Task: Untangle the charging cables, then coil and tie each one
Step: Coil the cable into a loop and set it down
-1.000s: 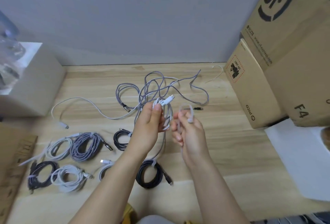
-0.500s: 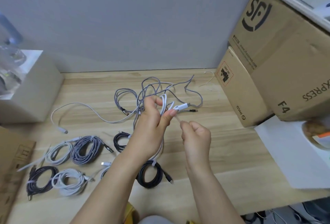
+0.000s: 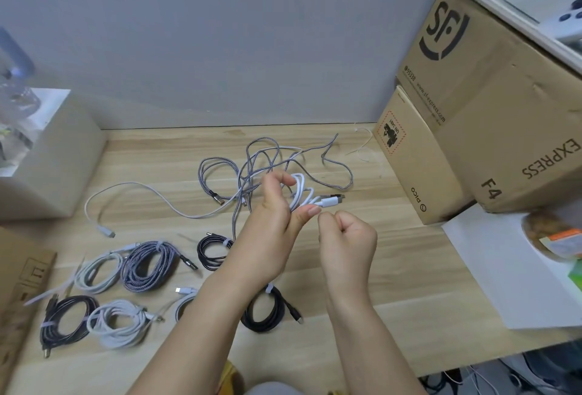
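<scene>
Here the left hand (image 3: 271, 221) grips a white cable (image 3: 304, 194); right hand's (image 3: 346, 237) pinch unclear.

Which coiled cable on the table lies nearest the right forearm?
The black coil with the white tie, just below the left forearm; every other coil lies further to the left.

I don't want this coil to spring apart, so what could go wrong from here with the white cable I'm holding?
1. The left hand pinches the white cable loops only at one side, so they could fan open.
2. The right hand is curled close by; whether it holds a tie is unclear.
3. The grey tangle lies just behind and might snag the plug.
</scene>
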